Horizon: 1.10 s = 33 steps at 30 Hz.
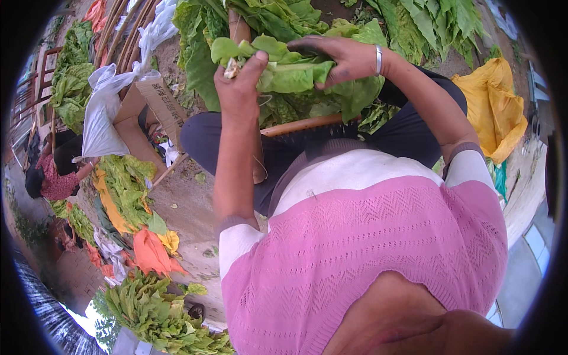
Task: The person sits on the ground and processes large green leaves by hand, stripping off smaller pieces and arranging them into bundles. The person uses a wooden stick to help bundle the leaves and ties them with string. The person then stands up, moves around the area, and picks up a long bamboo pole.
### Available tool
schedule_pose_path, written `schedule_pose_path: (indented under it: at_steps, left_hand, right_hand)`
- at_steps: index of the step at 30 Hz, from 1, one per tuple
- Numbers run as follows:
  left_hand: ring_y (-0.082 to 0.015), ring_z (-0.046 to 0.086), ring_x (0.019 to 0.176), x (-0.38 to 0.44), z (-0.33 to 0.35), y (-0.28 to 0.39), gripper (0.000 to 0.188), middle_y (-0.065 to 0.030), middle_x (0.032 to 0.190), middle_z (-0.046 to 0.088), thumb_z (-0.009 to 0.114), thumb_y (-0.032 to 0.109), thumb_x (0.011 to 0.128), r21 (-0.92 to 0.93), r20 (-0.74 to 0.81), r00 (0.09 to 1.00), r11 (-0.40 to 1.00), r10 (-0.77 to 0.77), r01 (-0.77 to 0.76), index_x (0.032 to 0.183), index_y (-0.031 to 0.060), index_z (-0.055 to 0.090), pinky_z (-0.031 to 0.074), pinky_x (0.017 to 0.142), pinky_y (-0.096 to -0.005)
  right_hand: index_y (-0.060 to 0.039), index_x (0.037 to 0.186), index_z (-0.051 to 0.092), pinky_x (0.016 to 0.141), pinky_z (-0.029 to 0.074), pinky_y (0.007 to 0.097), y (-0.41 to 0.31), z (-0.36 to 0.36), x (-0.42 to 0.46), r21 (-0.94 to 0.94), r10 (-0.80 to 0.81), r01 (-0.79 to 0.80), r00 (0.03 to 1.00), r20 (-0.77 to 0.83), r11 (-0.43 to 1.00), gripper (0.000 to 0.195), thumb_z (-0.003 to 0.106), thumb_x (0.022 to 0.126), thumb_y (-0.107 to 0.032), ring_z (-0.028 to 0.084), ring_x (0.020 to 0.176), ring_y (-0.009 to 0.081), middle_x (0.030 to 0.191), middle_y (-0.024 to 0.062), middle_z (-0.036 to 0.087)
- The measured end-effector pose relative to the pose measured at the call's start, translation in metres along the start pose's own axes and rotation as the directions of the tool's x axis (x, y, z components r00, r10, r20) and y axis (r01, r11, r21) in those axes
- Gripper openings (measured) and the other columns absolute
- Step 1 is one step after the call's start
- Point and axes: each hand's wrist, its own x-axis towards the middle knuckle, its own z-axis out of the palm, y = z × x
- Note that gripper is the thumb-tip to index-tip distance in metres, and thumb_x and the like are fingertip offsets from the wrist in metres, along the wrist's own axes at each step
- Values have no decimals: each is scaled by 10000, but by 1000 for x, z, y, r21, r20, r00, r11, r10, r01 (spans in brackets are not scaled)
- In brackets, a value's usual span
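My left hand (242,86) grips the stem end of a small bunch of large green leaves (288,75), thumb on top beside the pale cut stems. Curled over the bunch's other end is my right hand (339,57), its fingertips darkly stained and a silver bangle on the wrist. A wooden pole (239,29) runs under my left hand and forearm, with more leaves hanging around it and thin string (265,100) near my wrist. A second smooth wooden bar (306,125) lies across in front of my lap, below the leaves.
An open cardboard box (159,104) and a white plastic sack (106,111) stand left. A yellow sack (490,111) lies right. Leaf piles (155,310) and orange sheeting (151,253) cover ground at lower left. Another person (57,177) sits at far left. Several poles (117,35) lie upper left.
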Motion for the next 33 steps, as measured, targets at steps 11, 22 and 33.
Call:
schedule_pose_path:
  at_steps: [11, 22, 33]
  left_hand:
    - [-21, 373, 547, -18, -126, 71, 195, 43, 660, 487, 526, 170, 886, 463, 95, 965, 869, -244, 174, 960, 4, 597, 282, 474, -166]
    - [-85, 428, 510, 66, -174, -14, 212, 9, 600, 512, 574, 224, 820, 945, 97, 685, 282, -722, 164, 840, 25, 644, 348, 463, -249]
    - [-68, 328, 360, 175, -84, 57, 198, 17, 489, 427, 573, 212, 759, 962, 114, 801, 267, -587, 59, 712, 21, 601, 227, 339, -229]
  right_hand:
    - [-12, 1102, 569, 811, 452, 362, 47, 30, -6, -183, 511, -481, 839, 186, 857, 505, 665, 641, -192, 593, 918, 317, 1007, 180, 621]
    - [-75, 1060, 588, 757, 473, 410, 75, 100, 104, -205, 280, -357, 903, -326, 911, 425, 591, 645, -166, 587, 890, 340, 941, 172, 625]
    - [-185, 1113, 586, 746, 485, 397, 74, 74, 110, -310, 281, -368, 915, -290, 877, 444, 581, 669, -163, 600, 880, 308, 975, 99, 636]
